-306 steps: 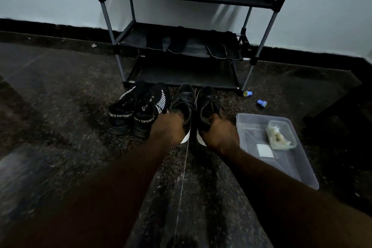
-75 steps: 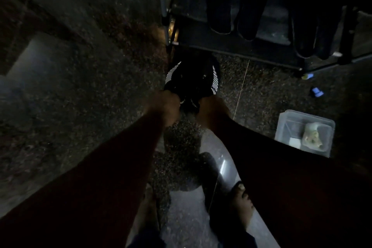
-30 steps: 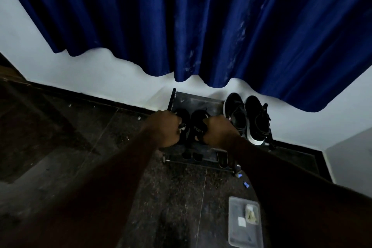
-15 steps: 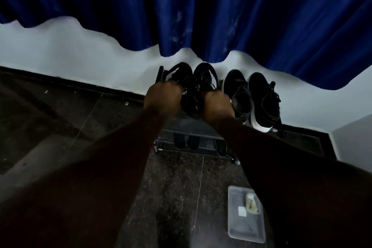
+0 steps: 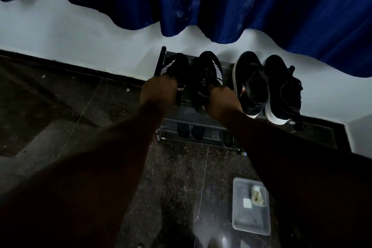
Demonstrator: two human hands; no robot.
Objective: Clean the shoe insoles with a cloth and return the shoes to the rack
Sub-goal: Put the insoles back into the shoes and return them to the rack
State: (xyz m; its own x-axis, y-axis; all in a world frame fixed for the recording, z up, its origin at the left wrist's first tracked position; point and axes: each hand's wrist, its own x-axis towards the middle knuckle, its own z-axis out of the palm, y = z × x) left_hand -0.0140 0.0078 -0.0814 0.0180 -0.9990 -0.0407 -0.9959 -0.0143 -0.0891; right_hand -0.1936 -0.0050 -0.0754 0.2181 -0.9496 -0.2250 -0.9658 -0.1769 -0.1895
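Note:
Two black sport shoes with white stripes sit side by side on the top shelf of the black shoe rack (image 5: 213, 119). My left hand (image 5: 159, 90) grips the heel of the left sport shoe (image 5: 177, 66). My right hand (image 5: 221, 100) grips the heel of the right sport shoe (image 5: 209, 70). To their right on the same shelf stands a second pair, a black shoe with a white sole (image 5: 251, 84) and its mate (image 5: 281, 90). Dark insoles or slippers (image 5: 190, 131) show on a lower shelf.
A clear plastic tray (image 5: 251, 221) lies on the dark stone floor at lower right, holding a crumpled cloth (image 5: 258, 197) and a small white square. A blue curtain (image 5: 221, 0) hangs over the white wall behind the rack. My forearms fill the foreground.
Both hands have set the sport shoes further onto the top shelf, and the two shoes now sit slightly apart. The view has moved closer to the rack.

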